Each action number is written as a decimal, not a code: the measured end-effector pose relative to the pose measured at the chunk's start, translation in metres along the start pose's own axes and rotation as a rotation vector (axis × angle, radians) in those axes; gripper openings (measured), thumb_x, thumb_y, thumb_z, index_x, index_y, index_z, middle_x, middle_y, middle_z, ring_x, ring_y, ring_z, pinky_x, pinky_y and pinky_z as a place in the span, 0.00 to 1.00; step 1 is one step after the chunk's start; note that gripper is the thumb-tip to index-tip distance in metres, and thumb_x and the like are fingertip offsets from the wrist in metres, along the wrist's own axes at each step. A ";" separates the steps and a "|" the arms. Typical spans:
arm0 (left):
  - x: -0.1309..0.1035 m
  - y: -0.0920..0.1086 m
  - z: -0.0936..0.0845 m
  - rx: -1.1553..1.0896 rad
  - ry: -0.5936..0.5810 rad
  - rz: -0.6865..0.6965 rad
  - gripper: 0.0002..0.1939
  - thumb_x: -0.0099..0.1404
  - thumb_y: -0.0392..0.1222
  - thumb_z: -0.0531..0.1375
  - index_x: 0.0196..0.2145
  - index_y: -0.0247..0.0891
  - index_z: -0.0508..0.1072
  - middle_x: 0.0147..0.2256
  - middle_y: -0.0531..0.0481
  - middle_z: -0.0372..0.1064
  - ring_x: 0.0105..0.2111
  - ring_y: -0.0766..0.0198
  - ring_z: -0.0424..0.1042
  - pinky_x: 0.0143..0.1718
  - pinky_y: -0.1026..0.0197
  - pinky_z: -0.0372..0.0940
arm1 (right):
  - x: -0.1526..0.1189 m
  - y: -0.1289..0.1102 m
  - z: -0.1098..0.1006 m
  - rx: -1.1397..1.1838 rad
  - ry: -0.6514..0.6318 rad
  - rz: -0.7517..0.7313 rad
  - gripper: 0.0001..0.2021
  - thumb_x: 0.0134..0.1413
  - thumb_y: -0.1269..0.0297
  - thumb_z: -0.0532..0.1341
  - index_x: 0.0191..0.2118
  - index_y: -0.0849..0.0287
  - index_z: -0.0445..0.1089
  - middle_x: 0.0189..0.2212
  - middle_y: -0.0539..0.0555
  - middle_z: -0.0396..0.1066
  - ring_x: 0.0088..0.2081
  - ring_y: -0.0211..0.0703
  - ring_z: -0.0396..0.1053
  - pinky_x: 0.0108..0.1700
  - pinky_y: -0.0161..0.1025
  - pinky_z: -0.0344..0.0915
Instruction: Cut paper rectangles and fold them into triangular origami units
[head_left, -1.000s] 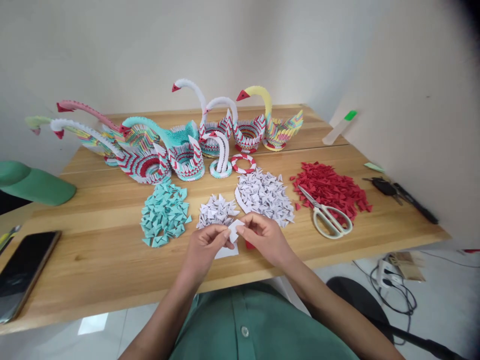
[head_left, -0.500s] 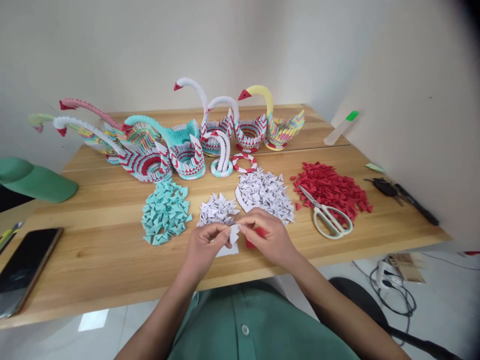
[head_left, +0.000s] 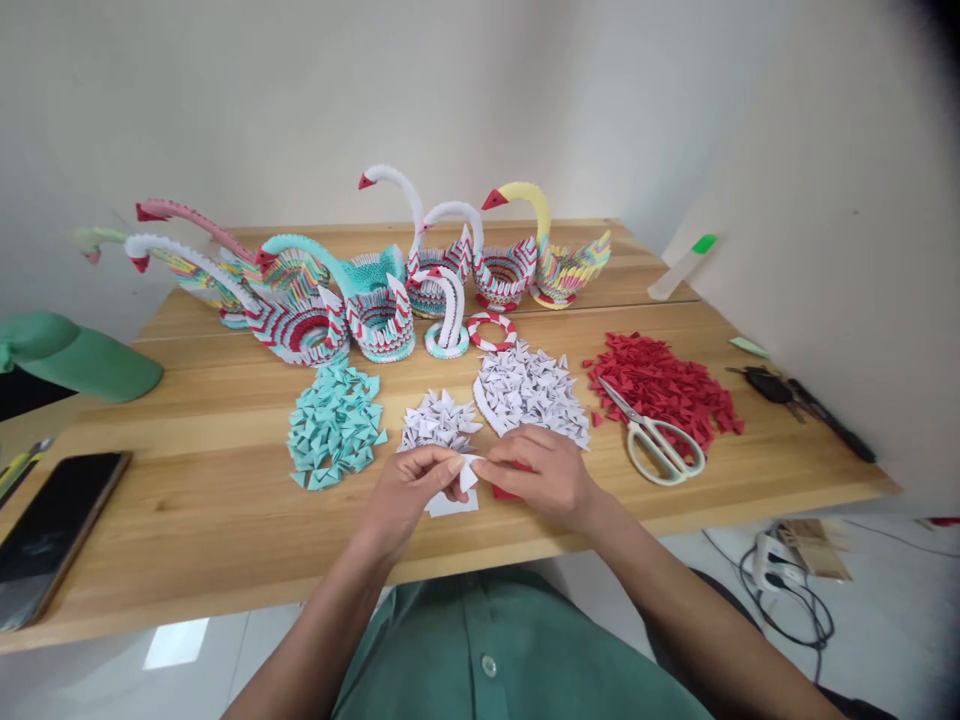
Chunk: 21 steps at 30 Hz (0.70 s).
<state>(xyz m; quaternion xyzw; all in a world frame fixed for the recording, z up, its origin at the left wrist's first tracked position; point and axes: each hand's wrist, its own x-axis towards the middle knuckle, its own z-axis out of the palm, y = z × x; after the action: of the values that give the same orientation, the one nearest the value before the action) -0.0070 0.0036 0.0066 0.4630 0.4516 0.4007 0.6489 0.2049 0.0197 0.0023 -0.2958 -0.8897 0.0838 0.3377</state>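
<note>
You had the small white paper [head_left: 468,473] up between both hands, just above the near part of the table [head_left: 247,520], with a loose white sheet [head_left: 454,503] lying below it. Your left hand [head_left: 405,490] pinched one side between thumb and forefinger, its other fingers curled under, and your right hand [head_left: 551,480] closed its fingertips on the opposite edge. That narrow, two-sided grip suited so light a piece: the left worked best as the steady clamp, while the right was better placed to bring the edges level and run the crease. The fold was small and your fingertips covered part of it, so whether the corners truly met could not be told from this angle. Good work here called for matching the points first, pressing from the middle of the fold outward, and keeping the pressure firm but short, since a hard tug could have skewed or torn the paper. Your wrists were low and close together, which favored fine control. The smaller white pile [head_left: 437,422] sat just beyond your fingers, and the red paper [head_left: 510,490] lay partly under your right hand, so a small lift there helped avoid dragging it.
</note>
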 end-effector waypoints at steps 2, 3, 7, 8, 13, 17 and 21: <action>0.001 0.002 0.001 0.028 -0.004 0.009 0.14 0.59 0.50 0.63 0.24 0.35 0.75 0.21 0.50 0.71 0.24 0.65 0.68 0.30 0.62 0.65 | -0.001 0.001 0.000 0.032 -0.019 0.033 0.11 0.61 0.69 0.60 0.44 0.45 0.75 0.35 0.51 0.77 0.38 0.43 0.73 0.40 0.42 0.70; 0.002 0.003 0.002 0.036 0.002 0.016 0.15 0.58 0.50 0.63 0.24 0.35 0.74 0.21 0.50 0.70 0.24 0.65 0.68 0.30 0.62 0.65 | -0.001 0.001 0.000 0.046 -0.025 0.045 0.11 0.61 0.69 0.60 0.44 0.45 0.75 0.35 0.51 0.77 0.39 0.43 0.73 0.41 0.43 0.70; 0.007 0.004 0.006 0.062 0.058 0.056 0.14 0.57 0.49 0.63 0.23 0.35 0.73 0.19 0.53 0.68 0.22 0.67 0.65 0.27 0.64 0.63 | 0.003 -0.003 -0.004 0.091 -0.010 0.064 0.11 0.62 0.69 0.59 0.44 0.46 0.76 0.36 0.52 0.78 0.40 0.44 0.72 0.41 0.43 0.70; 0.007 0.003 0.006 0.073 0.078 0.068 0.13 0.57 0.48 0.63 0.23 0.36 0.73 0.19 0.53 0.67 0.21 0.67 0.65 0.27 0.64 0.63 | 0.005 -0.005 -0.007 0.119 -0.003 0.077 0.12 0.62 0.69 0.58 0.45 0.46 0.76 0.38 0.53 0.77 0.41 0.44 0.72 0.42 0.44 0.70; 0.008 0.002 0.007 0.126 0.119 0.095 0.11 0.57 0.45 0.62 0.22 0.36 0.72 0.19 0.54 0.67 0.22 0.67 0.66 0.27 0.64 0.63 | 0.011 -0.016 -0.018 0.394 0.026 0.477 0.14 0.65 0.65 0.56 0.54 0.49 0.70 0.41 0.52 0.77 0.41 0.42 0.74 0.44 0.41 0.69; 0.006 0.004 0.010 0.142 0.112 0.123 0.10 0.57 0.44 0.62 0.22 0.36 0.72 0.19 0.54 0.66 0.22 0.67 0.67 0.27 0.64 0.63 | 0.017 -0.020 -0.014 0.519 -0.042 0.631 0.10 0.63 0.59 0.58 0.44 0.54 0.75 0.39 0.51 0.78 0.39 0.43 0.74 0.41 0.38 0.67; 0.006 0.004 0.011 0.143 0.106 0.130 0.10 0.57 0.44 0.62 0.23 0.36 0.72 0.20 0.53 0.67 0.23 0.66 0.66 0.28 0.64 0.62 | 0.022 -0.020 -0.004 0.506 -0.096 0.709 0.10 0.59 0.59 0.60 0.30 0.57 0.73 0.24 0.48 0.72 0.26 0.38 0.68 0.28 0.33 0.60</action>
<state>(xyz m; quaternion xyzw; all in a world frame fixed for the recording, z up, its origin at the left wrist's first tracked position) 0.0044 0.0074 0.0115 0.5149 0.4816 0.4326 0.5619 0.1847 0.0162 0.0246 -0.4864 -0.6994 0.4234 0.3080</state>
